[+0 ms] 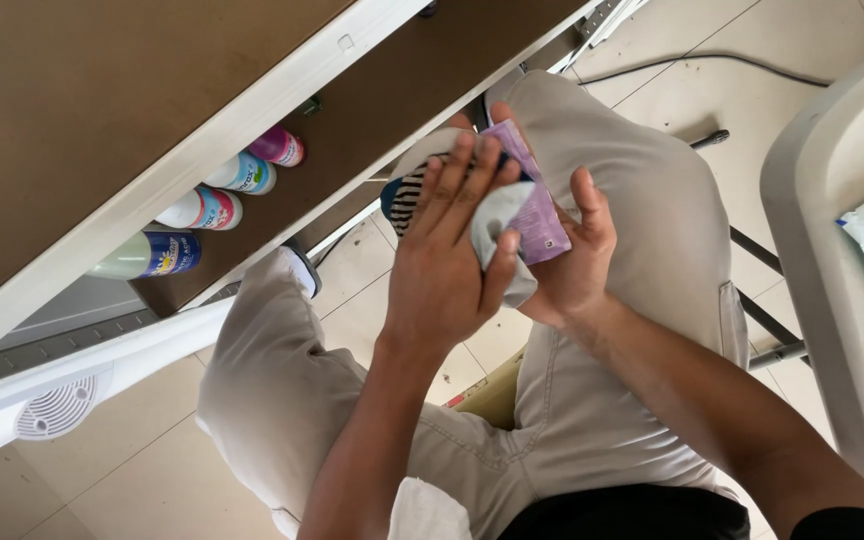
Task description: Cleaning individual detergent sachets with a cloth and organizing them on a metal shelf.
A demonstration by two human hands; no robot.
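while seated, both hands (497, 250) around grey sock (497, 225), purple card (537, 200)

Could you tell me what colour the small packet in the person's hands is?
The packet is purple, seen in the head view.

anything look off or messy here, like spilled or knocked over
Nothing is spilled. Four bottles lie on their sides in a row under the tabletop. Both hands, left hand and right hand, hold a sock.

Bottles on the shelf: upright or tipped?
Tipped. All four bottles lie on their sides in a row on the brown shelf, caps pointing outward.
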